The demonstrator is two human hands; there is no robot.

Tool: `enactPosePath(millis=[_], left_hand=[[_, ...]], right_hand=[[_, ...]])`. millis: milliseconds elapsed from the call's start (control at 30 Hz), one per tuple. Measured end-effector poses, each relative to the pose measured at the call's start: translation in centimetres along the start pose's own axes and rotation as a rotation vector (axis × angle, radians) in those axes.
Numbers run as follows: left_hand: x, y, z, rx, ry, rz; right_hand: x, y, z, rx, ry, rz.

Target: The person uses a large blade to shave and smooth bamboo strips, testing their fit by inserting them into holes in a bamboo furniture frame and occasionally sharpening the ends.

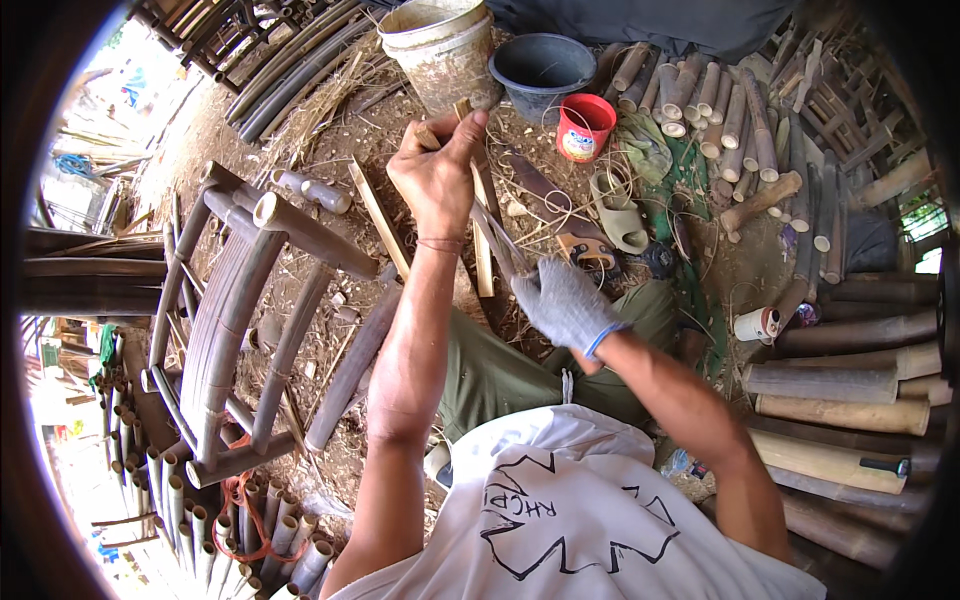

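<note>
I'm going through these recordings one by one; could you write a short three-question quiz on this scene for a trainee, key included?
1. Multiple choice: What colour is the cuff edging of the glove on the right hand?
A) red
B) blue
C) yellow

2. True or false: The red bucket stands nearer the person than the off-white bucket.

3. Fill in the blank: The left hand is ____, with nothing worn over its fingers, as it grips a pale strip.

Key: 1. B, blue. 2. True. 3. Bare.
</note>
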State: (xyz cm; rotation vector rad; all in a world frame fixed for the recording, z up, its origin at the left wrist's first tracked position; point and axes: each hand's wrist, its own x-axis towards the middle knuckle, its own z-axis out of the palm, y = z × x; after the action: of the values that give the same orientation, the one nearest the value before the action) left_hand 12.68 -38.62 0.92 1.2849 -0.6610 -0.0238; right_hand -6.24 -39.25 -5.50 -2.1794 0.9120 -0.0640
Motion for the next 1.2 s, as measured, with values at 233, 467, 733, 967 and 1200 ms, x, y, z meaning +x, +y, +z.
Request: enactPosePath(millis=[233, 467, 733, 967, 1200], left_hand=[[-2.8, 1.2, -3.9, -0.101, 0.273, -0.028], [-3.5, 2.2, -7.3, -0.016, 0.355, -0.028], [-0.9, 1.6, -3.9, 0.083, 0.330, 0.017], [8.1, 14.3, -10.4, 0.216, 0.302, 0.203], [20.6, 16.8, -21.9, -0.253, -0.001, 0.035]], right_hand=[[-2.3, 2.3, 8.3, 0.090, -0.098, 0.174], [-2.6, 1.8, 8.7, 0.667, -0.334, 0.315], [0.1, 9.0, 9.8, -0.036, -0.194, 0.191], [1.5, 8.6, 9.4, 0.031, -0.114, 0.207], [-1.4, 9.7, 6.8, 1.154, -0.207, 0.532]])
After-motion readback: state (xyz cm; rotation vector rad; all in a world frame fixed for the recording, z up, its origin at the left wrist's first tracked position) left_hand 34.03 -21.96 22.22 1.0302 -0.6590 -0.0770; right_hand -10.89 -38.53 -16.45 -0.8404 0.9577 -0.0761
